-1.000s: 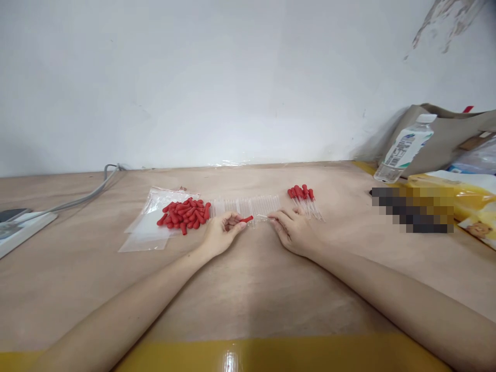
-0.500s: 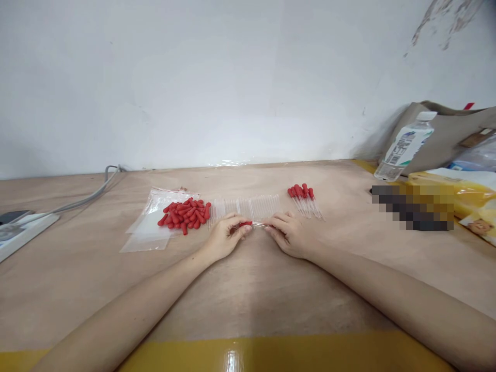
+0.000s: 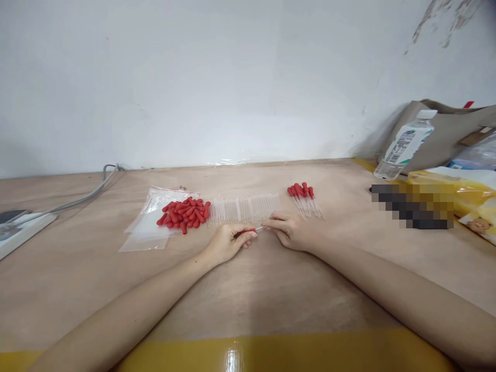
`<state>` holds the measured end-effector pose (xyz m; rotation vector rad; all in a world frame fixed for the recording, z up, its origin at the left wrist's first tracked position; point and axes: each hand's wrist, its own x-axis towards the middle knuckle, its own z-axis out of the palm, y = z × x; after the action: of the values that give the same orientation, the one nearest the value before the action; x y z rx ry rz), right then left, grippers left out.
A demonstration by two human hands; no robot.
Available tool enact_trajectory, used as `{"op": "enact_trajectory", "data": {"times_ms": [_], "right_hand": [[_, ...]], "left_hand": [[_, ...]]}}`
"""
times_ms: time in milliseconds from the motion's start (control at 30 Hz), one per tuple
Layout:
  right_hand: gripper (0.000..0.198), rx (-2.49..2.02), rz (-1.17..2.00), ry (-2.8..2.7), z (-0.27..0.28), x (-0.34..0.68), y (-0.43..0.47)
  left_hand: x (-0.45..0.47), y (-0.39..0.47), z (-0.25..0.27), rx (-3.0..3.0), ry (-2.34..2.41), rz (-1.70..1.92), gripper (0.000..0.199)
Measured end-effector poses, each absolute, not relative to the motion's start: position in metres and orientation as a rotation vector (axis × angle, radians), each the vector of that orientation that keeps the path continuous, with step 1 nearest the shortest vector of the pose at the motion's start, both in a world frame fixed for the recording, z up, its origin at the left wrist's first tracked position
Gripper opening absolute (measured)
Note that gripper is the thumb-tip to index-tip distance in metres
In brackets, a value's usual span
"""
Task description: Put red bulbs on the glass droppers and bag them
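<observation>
My left hand (image 3: pixel 228 242) is closed around a red rubber dropper bulb (image 3: pixel 246 231), whose end shows between thumb and fingers. My right hand (image 3: pixel 289 230) pinches a thin clear dropper tube (image 3: pixel 260 228) that meets the bulb's open end; how deep it sits inside I cannot tell. Just behind both hands lies a row of clear tubes (image 3: pixel 244 207), side by side. A heap of loose red bulbs (image 3: pixel 185 213) rests to the left of that row. Off to the right is a small group of droppers (image 3: pixel 304 199), red bulbs fitted on clear tubes.
Clear zip bags (image 3: pixel 145 235) lie under and beside the bulb heap. At the far left a grey cable (image 3: pixel 87 196) runs to a white power strip (image 3: pixel 31 232). On the right are a plastic bottle (image 3: pixel 405 147), a grey bag (image 3: pixel 445 124) and yellow packages (image 3: pixel 465 191).
Both hands have come together, and my left hand has moved slightly nearer to me. The bulb now meets the tube in my right hand, clear of the row behind.
</observation>
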<state>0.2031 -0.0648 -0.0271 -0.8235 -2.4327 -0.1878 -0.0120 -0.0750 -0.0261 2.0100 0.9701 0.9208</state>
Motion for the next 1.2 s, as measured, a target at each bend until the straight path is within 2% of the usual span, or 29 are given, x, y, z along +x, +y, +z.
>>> {"op": "enact_trajectory", "data": {"times_ms": [133,400,533,733,967,1200], "right_hand": [[0.029,-0.824,-0.513,-2.360,-0.030,0.199,-0.068],[0.020,-0.804,-0.156,-2.313,-0.036,0.208,-0.061],[0.021,-0.747,-0.169,-2.298,-0.038,0.207,-0.060],[0.021,-0.706,-0.188,-2.276,-0.035,0.201,-0.064],[0.022,-0.708,-0.198,-2.356,-0.027,0.204,-0.061],[0.021,-0.718,-0.238,-2.355,-0.030,0.204,-0.065]], "left_hand": [[-0.012,-0.072,-0.025,1.964,1.035,0.946,0.023],[-0.021,-0.066,-0.024,2.253,1.111,1.042,0.024],[-0.020,-0.067,-0.022,2.362,1.116,1.073,0.020],[-0.017,-0.068,-0.026,2.155,1.097,1.024,0.024],[-0.014,-0.070,-0.021,2.188,1.061,1.019,0.020],[-0.014,-0.072,-0.018,2.269,1.056,0.906,0.020]]}}
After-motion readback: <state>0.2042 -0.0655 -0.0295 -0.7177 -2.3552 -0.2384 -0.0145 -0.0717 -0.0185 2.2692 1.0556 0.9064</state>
